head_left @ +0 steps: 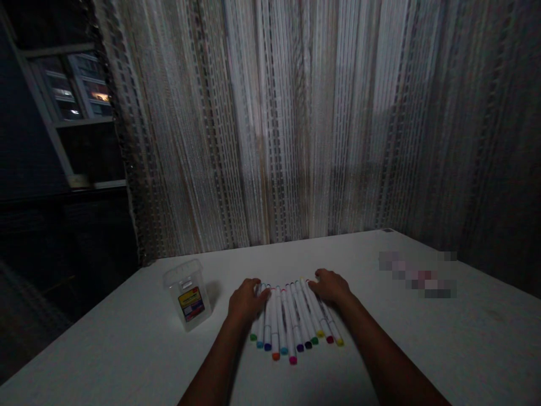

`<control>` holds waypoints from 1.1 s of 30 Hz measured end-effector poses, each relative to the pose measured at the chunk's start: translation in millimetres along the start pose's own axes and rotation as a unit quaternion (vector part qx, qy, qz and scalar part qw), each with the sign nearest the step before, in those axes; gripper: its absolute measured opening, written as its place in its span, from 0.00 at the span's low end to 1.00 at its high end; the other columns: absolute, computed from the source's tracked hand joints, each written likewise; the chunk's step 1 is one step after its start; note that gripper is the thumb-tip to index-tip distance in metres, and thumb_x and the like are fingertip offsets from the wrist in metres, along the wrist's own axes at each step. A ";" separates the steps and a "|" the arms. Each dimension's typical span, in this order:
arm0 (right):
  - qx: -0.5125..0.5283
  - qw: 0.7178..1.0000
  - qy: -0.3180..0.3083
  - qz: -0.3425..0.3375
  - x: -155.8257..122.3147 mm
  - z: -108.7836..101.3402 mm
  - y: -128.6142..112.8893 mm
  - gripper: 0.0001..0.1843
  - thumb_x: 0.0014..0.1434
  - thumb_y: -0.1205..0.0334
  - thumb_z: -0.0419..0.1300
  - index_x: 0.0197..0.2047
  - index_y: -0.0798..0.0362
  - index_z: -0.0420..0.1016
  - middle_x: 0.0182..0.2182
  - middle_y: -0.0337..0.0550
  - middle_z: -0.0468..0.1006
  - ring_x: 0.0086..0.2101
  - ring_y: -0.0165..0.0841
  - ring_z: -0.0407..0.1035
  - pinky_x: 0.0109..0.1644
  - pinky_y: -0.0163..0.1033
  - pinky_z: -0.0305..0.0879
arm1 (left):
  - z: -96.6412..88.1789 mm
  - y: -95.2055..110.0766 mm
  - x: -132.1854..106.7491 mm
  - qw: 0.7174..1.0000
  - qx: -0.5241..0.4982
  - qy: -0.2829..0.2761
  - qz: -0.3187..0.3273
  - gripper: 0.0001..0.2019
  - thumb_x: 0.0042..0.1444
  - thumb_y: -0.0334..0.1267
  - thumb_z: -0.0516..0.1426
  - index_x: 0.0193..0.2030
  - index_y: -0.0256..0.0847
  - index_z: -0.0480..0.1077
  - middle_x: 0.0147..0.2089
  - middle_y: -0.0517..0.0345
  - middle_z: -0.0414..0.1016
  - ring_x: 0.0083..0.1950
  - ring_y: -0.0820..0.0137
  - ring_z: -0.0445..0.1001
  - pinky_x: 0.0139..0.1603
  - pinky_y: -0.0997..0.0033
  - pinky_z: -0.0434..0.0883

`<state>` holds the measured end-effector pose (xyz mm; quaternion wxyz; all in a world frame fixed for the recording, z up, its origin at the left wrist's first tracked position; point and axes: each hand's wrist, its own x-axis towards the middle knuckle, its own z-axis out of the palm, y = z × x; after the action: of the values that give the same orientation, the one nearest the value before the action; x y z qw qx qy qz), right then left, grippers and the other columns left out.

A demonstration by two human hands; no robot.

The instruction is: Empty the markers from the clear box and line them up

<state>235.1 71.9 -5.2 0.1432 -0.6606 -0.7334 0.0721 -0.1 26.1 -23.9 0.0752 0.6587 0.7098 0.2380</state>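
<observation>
A row of white markers (288, 321) with coloured caps lies side by side on the white table, slightly fanned, caps toward me. The caps show green, blue, orange, pink, black, red and yellow. At the row's left end rests my left hand (245, 301), thumb and forefinger apart, the thumb over the upper ends of the leftmost markers. My right hand (333, 286) is at the other end, its thumb touching the upper ends of the rightmost markers and its forefinger held away from the thumb. The other fingers of both hands are partly hidden.
Left of the markers stands a clear plastic box (188, 296) with a lid and a coloured label. A blurred-out patch (416, 275) covers something on the table's right side. Behind the white table (296, 256) hangs a striped curtain (279, 124); a window (71, 90) is at far left.
</observation>
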 end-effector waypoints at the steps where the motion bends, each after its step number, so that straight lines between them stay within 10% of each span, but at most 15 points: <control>1: -0.002 1.000 -0.011 -0.005 -0.6 -0.9 -0.6 0.24 0.51 0.51 0.53 0.46 0.58 0.70 0.44 0.56 0.73 0.43 0.45 0.68 0.42 0.43 0.61 | -1.1 1.4 -0.6 1.000 0.010 -0.013 -0.004 0.21 0.53 0.50 0.53 0.51 0.42 0.65 0.54 0.52 0.67 0.51 0.60 0.68 0.49 0.67 0.62; 33: -0.008 0.999 0.047 -0.002 3.2 8.3 0.9 0.18 0.54 0.60 0.49 0.46 0.56 0.69 0.46 0.51 0.72 0.45 0.39 0.67 0.44 0.39 0.59 | 8.4 -1.9 3.6 0.995 -0.035 -0.019 0.095 0.22 0.48 0.40 0.59 0.50 0.37 0.67 0.56 0.49 0.64 0.56 0.60 0.61 0.55 0.67 0.59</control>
<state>233.1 75.8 -13.0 0.1723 -0.6628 -0.7279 0.0349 1.3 31.5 -31.3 0.0894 0.7243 0.6338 0.2563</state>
